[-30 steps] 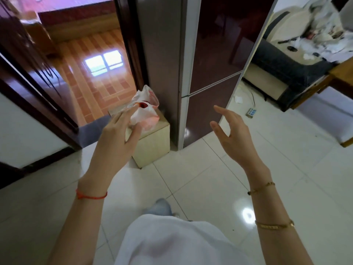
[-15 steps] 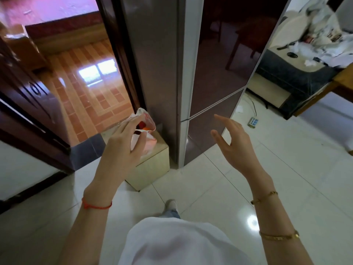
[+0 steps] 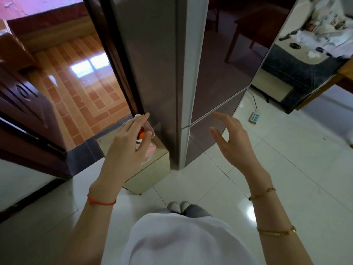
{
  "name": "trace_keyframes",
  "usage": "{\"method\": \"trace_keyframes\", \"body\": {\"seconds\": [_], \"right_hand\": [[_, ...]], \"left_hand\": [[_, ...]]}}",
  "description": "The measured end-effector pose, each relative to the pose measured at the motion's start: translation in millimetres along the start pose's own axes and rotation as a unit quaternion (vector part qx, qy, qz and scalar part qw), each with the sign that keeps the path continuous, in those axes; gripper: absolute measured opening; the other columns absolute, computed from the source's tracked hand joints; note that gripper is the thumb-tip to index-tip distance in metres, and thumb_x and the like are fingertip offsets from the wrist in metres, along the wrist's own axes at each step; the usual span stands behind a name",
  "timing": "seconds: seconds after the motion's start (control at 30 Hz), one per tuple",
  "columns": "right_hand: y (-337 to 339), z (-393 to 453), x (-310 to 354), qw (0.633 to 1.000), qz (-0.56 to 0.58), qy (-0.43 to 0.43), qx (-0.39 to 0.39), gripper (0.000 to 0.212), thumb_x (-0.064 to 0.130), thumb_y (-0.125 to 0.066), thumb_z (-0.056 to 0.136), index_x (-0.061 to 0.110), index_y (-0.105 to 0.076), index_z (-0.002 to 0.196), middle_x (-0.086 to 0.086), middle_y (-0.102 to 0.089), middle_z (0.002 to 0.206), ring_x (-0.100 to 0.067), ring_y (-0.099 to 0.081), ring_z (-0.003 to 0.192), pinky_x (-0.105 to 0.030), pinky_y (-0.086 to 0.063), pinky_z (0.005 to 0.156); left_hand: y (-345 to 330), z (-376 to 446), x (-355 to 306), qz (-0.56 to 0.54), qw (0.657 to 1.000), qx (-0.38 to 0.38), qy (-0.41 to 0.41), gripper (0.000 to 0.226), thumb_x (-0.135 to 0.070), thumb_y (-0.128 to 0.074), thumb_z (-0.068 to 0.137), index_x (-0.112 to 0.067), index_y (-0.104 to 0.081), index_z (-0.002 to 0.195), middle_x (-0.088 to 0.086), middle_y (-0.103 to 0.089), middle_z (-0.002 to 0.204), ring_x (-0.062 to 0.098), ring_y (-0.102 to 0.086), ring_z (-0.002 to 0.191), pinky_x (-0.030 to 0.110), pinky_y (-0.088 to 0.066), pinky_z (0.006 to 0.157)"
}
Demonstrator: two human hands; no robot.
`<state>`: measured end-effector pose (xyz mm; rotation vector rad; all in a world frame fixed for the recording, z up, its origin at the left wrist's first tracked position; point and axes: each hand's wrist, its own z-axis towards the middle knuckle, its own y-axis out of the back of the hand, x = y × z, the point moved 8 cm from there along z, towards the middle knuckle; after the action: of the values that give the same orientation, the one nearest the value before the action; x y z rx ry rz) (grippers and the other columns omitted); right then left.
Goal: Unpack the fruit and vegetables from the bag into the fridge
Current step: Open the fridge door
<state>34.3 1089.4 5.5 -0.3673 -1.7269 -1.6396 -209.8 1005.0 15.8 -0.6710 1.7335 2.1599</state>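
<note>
A thin white and pink plastic bag point(image 3: 151, 148) sits on a low beige box point(image 3: 152, 173) against the left side of the dark brown fridge point(image 3: 219, 73). Red and orange produce point(image 3: 141, 133) shows through the bag's open top. My left hand point(image 3: 128, 148) is spread over the bag with fingers straight, hiding most of it; whether it touches the bag I cannot tell. My right hand point(image 3: 233, 144) is open in the air in front of the fridge's lower door, near the seam between the two doors. Both fridge doors are closed.
A dark wooden door point(image 3: 23, 104) and doorway to a brick-tiled room lie on the left. A power strip point(image 3: 254, 117) with its cable lies on the white tiles right of the fridge. A cluttered sofa point(image 3: 298, 67) and a wooden table edge point(image 3: 346, 71) stand beyond.
I have stepped closer to the fridge and the box. My left hand has moved forward over the bag, covering more of it. My right hand stays open, now nearer the door.
</note>
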Motion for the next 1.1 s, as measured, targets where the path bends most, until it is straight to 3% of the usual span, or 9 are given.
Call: {"method": "trace_keyframes", "body": {"seconds": [0.17, 0.3, 0.4, 0.6, 0.7, 0.8, 0.87, 1.0, 1.1], "right_hand": [[2, 21, 6, 1.000, -0.007, 0.022, -0.002, 0.051, 0.036, -0.051, 0.097, 0.024, -0.041, 0.145, 0.002, -0.048, 0.144, -0.017, -0.040, 0.136, -0.036, -0.035, 0.113], [15, 45, 24, 0.997, -0.024, 0.071, -0.030, 0.050, 0.033, -0.052, 0.097, 0.022, -0.042, 0.145, 0.002, -0.047, 0.144, -0.016, -0.039, 0.137, -0.031, -0.034, 0.112], [31, 68, 45, 0.989, -0.036, 0.128, -0.068, 0.049, 0.029, -0.053, 0.097, 0.018, -0.043, 0.144, 0.001, -0.047, 0.144, -0.017, -0.036, 0.138, -0.035, -0.034, 0.114], [71, 114, 94, 0.952, -0.090, 0.235, -0.172, 0.049, 0.032, -0.050, 0.099, 0.013, -0.043, 0.144, -0.002, -0.042, 0.148, -0.022, -0.032, 0.141, -0.037, -0.029, 0.118], [86, 133, 118, 0.925, -0.126, 0.278, -0.224, 0.050, 0.032, -0.050, 0.099, 0.012, -0.042, 0.144, -0.005, -0.038, 0.151, -0.024, -0.029, 0.143, -0.033, -0.024, 0.120], [95, 147, 141, 0.896, -0.157, 0.318, -0.268, 0.052, 0.029, -0.049, 0.099, 0.010, -0.039, 0.146, -0.008, -0.035, 0.154, -0.026, -0.026, 0.144, -0.034, -0.022, 0.121], [98, 153, 156, 0.876, -0.180, 0.340, -0.290, 0.054, 0.027, -0.048, 0.099, 0.010, -0.036, 0.148, -0.010, -0.031, 0.156, -0.027, -0.023, 0.146, -0.035, -0.020, 0.122], [93, 165, 172, 0.858, -0.216, 0.361, -0.295, 0.055, 0.028, -0.048, 0.100, 0.011, -0.033, 0.150, -0.011, -0.025, 0.159, -0.029, -0.018, 0.148, -0.037, -0.019, 0.123], [91, 169, 172, 0.851, -0.225, 0.366, -0.302, 0.056, 0.026, -0.051, 0.100, 0.011, -0.033, 0.150, -0.013, -0.024, 0.159, -0.030, -0.018, 0.149, -0.038, -0.020, 0.122]], "left_hand": [[-3, 15, 0, -0.024, 1.000, -0.011, 0.012, 0.066, -0.057, -0.033, 0.091, -0.016, -0.048, 0.140, 0.009, -0.056, 0.137, 0.028, -0.056, 0.123, 0.035, -0.048, 0.098], [-7, 35, -5, -0.015, 0.999, -0.034, 0.017, 0.047, -0.033, -0.048, 0.096, -0.018, -0.046, 0.140, 0.006, -0.062, 0.127, 0.020, -0.059, 0.113, 0.021, -0.039, 0.093], [-11, 56, -11, -0.024, 0.998, -0.050, 0.008, 0.047, -0.030, -0.050, 0.097, -0.021, -0.044, 0.142, 0.004, -0.060, 0.132, 0.007, -0.055, 0.100, 0.011, -0.037, 0.087], [-18, 106, -21, -0.074, 0.994, -0.078, -0.004, 0.048, -0.027, -0.055, 0.095, -0.019, -0.044, 0.141, 0.005, -0.054, 0.139, 0.022, -0.058, 0.122, 0.032, -0.048, 0.103], [-21, 126, -29, -0.091, 0.991, -0.097, -0.003, 0.048, -0.028, -0.055, 0.095, -0.020, -0.044, 0.141, 0.005, -0.052, 0.142, 0.022, -0.059, 0.121, 0.031, -0.048, 0.102], [-31, 143, -38, -0.076, 0.992, -0.104, -0.008, 0.047, -0.033, -0.049, 0.098, -0.018, -0.042, 0.143, 0.005, -0.051, 0.143, 0.021, -0.055, 0.126, 0.022, -0.037, 0.099], [-43, 154, -43, -0.087, 0.993, -0.081, 0.011, 0.047, -0.035, -0.043, 0.101, -0.017, -0.039, 0.145, 0.006, -0.048, 0.146, 0.022, -0.050, 0.130, 0.026, -0.036, 0.100], [-66, 170, -49, -0.137, 0.989, -0.040, 0.031, 0.049, -0.032, -0.041, 0.101, -0.014, -0.035, 0.147, 0.007, -0.045, 0.149, 0.021, -0.044, 0.136, 0.035, -0.036, 0.109], [-73, 175, -50, -0.157, 0.986, -0.041, 0.034, 0.049, -0.030, -0.040, 0.101, -0.011, -0.035, 0.147, 0.008, -0.046, 0.147, 0.021, -0.044, 0.136, 0.028, -0.033, 0.106]]}}
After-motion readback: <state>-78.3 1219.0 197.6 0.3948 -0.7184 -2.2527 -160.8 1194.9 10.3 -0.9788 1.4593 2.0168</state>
